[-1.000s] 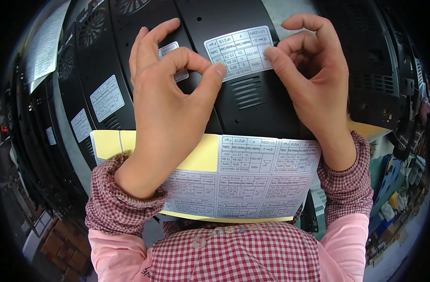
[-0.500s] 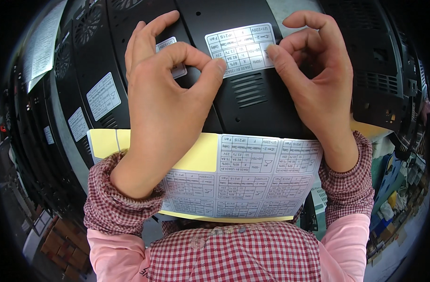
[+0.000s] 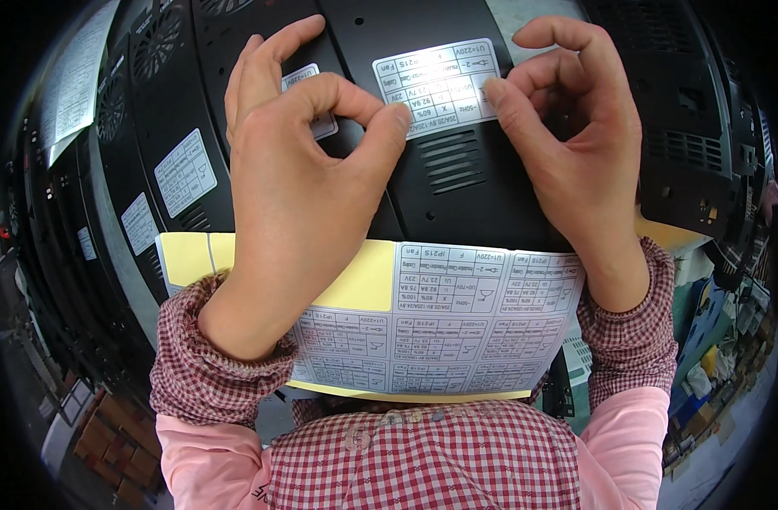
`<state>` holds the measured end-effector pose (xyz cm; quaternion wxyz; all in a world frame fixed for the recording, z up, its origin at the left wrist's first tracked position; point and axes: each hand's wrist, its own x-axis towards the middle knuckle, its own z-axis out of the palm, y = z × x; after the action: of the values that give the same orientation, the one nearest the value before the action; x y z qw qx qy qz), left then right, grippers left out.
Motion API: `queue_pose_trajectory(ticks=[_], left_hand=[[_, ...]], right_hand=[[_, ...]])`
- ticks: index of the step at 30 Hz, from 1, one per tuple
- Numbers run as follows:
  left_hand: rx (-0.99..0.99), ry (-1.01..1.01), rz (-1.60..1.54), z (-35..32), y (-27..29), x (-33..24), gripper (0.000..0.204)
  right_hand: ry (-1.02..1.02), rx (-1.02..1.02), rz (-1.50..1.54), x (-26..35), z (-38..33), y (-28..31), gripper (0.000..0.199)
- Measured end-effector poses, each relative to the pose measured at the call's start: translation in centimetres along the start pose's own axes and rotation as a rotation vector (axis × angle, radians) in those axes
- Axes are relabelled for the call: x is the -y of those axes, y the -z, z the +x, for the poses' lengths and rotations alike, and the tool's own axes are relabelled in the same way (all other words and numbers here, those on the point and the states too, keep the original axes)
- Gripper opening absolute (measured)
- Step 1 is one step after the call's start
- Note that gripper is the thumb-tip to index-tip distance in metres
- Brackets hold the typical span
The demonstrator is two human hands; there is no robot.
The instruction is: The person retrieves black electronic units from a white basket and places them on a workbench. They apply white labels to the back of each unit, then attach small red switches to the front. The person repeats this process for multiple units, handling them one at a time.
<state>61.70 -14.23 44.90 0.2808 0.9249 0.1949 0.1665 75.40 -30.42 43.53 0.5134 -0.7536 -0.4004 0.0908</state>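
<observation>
A silver printed sticker (image 3: 440, 85) spans the gap between my hands, over a black metal panel (image 3: 444, 204) just above its vent slots. My left hand (image 3: 308, 161) pinches the sticker's lower left corner between thumb and index finger. At its right edge my right hand (image 3: 576, 127) grips it the same way, other fingers curled. Whether the sticker touches the panel everywhere, I cannot tell. Nearer me lies a sheet of stickers (image 3: 448, 353), with bare yellow backing (image 3: 355, 280) showing where some are peeled off. My left wrist crosses over this sheet.
More black panels stand in a row to the left, several bearing similar stickers (image 3: 185, 174); one sticker (image 3: 325, 126) is partly behind my left hand. Another printed sheet (image 3: 83, 85) is at the far left. Perforated black metal parts (image 3: 687, 144) sit at the right, and brown blocks (image 3: 117, 450) lower left.
The sticker has shifted very slightly away from me and its glare has changed. Both hands keep their pinch in nearly the same place.
</observation>
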Motion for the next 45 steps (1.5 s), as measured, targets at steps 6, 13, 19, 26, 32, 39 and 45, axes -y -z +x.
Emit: queue_pose_trajectory(ticks=[6,13,19,26,32,39,45], left_hand=[[0.029,0.047,-0.043,0.1,0.1,0.0,0.018],[0.062,0.101,-0.306,0.4,1.1,-1.1,0.017],[0.081,0.058,-0.141,0.4,0.4,0.3,0.017],[0.073,0.118,-0.313,0.6,1.3,-1.4,0.016],[0.081,0.116,-0.183,0.3,0.6,0.1,0.017],[0.09,0.165,-0.175,0.9,1.2,-2.5,0.017],[0.043,0.07,-0.096,0.1,-0.1,0.4,0.017]], right_hand=[[0.017,0.004,-0.028,0.0,0.1,0.1,0.037],[0.019,0.004,-0.051,0.0,0.0,0.0,0.036],[0.009,0.003,-0.03,0.0,0.2,0.0,0.036],[-0.081,-0.03,0.001,0.9,0.5,-0.5,0.036],[-0.068,-0.045,-0.131,2.3,0.6,-0.7,0.033],[-0.053,-0.053,-0.123,2.2,0.6,-0.8,0.032],[0.0,0.005,-0.09,0.3,0.2,0.0,0.037]])
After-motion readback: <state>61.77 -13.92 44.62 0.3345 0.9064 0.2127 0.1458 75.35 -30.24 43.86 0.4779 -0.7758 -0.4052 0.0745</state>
